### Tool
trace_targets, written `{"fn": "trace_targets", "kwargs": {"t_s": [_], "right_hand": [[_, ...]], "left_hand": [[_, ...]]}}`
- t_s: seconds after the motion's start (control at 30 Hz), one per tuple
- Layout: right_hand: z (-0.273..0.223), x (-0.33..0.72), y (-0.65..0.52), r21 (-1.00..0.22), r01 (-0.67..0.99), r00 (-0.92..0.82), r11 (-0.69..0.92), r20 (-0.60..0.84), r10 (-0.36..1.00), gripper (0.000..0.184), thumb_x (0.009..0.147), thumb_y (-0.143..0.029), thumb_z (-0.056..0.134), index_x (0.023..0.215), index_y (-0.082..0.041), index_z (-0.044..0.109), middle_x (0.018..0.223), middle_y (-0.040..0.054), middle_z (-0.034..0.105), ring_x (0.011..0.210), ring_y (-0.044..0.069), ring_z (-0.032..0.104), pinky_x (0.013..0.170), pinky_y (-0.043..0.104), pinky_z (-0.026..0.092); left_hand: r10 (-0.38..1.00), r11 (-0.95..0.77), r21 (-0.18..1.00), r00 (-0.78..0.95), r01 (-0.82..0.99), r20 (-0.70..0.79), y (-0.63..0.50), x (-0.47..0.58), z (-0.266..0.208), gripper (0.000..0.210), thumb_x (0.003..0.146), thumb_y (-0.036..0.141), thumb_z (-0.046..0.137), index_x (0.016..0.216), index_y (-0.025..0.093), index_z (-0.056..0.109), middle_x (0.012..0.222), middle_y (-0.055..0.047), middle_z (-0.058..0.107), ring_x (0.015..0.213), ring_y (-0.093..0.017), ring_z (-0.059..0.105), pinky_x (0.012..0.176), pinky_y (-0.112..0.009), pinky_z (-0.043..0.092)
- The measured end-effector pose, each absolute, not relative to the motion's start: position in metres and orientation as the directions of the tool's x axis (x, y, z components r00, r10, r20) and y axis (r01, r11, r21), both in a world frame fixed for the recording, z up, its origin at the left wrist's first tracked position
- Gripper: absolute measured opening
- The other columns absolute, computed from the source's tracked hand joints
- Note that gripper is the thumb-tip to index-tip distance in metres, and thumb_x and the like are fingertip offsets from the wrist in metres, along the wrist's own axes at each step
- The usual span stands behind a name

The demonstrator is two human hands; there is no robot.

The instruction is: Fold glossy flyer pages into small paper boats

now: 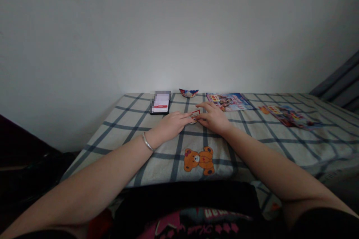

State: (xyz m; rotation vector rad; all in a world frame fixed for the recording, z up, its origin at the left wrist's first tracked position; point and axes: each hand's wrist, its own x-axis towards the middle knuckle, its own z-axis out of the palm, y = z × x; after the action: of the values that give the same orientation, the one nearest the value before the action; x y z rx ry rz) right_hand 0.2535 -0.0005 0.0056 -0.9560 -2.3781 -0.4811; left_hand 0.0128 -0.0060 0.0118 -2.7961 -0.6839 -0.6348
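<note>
A small piece of white paper with red lines (196,113) lies low over the checked cloth, between my two hands. My left hand (173,124), with a silver bangle at the wrist, reaches in from the left with its fingers together on the paper's near left edge. From the right, my right hand (214,118) pinches the paper's right side with its lower fingers, while its index finger is raised and bent. My fingers cover part of the paper, so its full shape is hidden.
A phone (160,104) with a lit screen lies left of my hands. Near the wall stands a folded colourful paper (189,93). Two bright printed packs or booklets (231,101) lie to the right. A bear print (199,160) marks the checked cloth (134,119).
</note>
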Motion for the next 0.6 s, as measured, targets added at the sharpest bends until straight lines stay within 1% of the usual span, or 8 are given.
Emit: {"fn": "trace_targets", "kwargs": {"t_s": [0.13,0.27,0.4,0.5,0.6], "right_hand": [[0.0056,0.2537,-0.0028,0.145,0.706,-0.622,0.693,0.594,0.510,0.014,0.085,-0.022,0.067,0.093,-0.025,0.078,0.125,0.0094,0.062,0.116,0.027,0.053,0.099,0.046,0.048],[0.0030,0.2535,-0.0036,0.131,0.709,-0.618,0.693,0.589,0.521,0.014,0.088,-0.023,0.065,0.095,-0.026,0.077,0.124,0.0074,0.065,0.110,0.026,0.060,0.095,0.044,0.050],[0.0012,0.2532,-0.0026,0.046,0.697,-0.598,0.716,0.587,0.545,0.013,0.089,-0.023,0.064,0.095,-0.025,0.075,0.119,0.0063,0.067,0.108,0.024,0.063,0.093,0.040,0.051],[0.0007,0.2537,-0.0020,-0.031,0.681,-0.581,0.732,0.585,0.566,0.012,0.089,-0.022,0.063,0.093,-0.024,0.074,0.119,0.0067,0.067,0.109,0.022,0.063,0.094,0.039,0.051],[-0.0003,0.2542,-0.0009,-0.082,0.669,-0.572,0.739,0.578,0.582,0.011,0.088,-0.021,0.063,0.092,-0.023,0.073,0.121,0.0070,0.066,0.110,0.022,0.063,0.093,0.038,0.051]], "left_hand": [[0.402,-0.886,-0.022,0.790,0.464,0.463,-0.0067,0.0145,0.0118,0.036,0.090,0.005,0.053,0.121,0.021,0.063,0.135,-0.004,0.060,0.107,-0.019,0.062,0.095,-0.036,0.052],[0.412,-0.891,0.036,0.772,0.453,0.484,-0.0068,0.0160,0.0120,0.037,0.090,0.003,0.051,0.120,0.021,0.063,0.133,-0.005,0.062,0.112,-0.018,0.063,0.097,-0.035,0.051],[0.404,-0.897,0.041,0.779,0.440,0.479,-0.0054,0.0154,0.0112,0.035,0.091,0.003,0.049,0.118,0.020,0.064,0.132,-0.005,0.062,0.114,-0.018,0.062,0.099,-0.034,0.051],[0.396,-0.900,0.028,0.790,0.434,0.469,-0.0037,0.0141,0.0099,0.035,0.092,0.005,0.047,0.119,0.021,0.063,0.132,-0.005,0.063,0.116,-0.017,0.062,0.100,-0.034,0.050],[0.387,-0.904,0.015,0.801,0.428,0.456,-0.0033,0.0135,0.0095,0.035,0.094,0.007,0.046,0.120,0.022,0.063,0.131,-0.005,0.063,0.117,-0.017,0.061,0.101,-0.035,0.050]]}}
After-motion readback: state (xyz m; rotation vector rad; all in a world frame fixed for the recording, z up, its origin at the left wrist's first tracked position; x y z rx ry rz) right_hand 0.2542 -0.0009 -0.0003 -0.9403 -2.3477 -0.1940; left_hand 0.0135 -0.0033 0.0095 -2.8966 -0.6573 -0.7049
